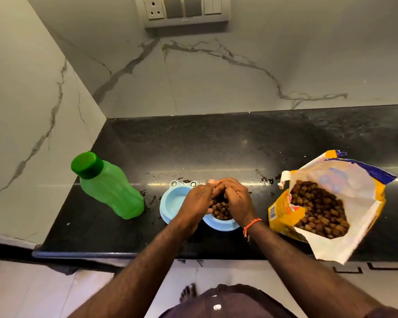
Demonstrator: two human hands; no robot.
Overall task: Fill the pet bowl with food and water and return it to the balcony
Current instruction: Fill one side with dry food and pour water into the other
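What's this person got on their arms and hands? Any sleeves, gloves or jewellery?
No gloves and no sleeves in view: both forearms are bare down to the left hand and right hand. The only thing worn is a thin orange thread bracelet tied round the right wrist, with a short loose end hanging down.

Black speckled worktop (216, 143) set into a marble-walled corner

On it stand a green bottle (110, 189) at the left, a blue double pet bowl (172, 200) in the middle, an open yellow bag of kibble (326, 203) at the right; water drops (264, 180) behind
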